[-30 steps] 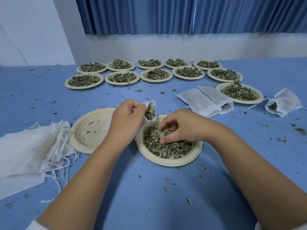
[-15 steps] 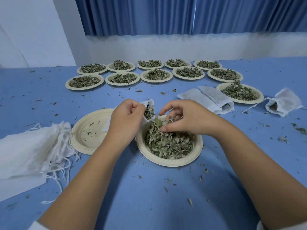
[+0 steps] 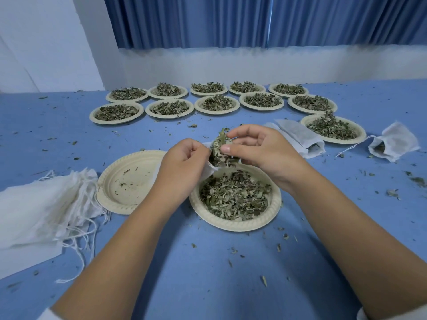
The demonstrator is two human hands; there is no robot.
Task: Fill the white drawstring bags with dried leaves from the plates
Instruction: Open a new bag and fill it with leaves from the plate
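blue table open near its edge; left hand grips bag, right hand pinches leaves.

A broad counter covered in blue cloth fills most of the view. Behind it a plain white wall is seen, with a white panel standing at the far left. Pleated blue curtains are hung above the wall's lower band.
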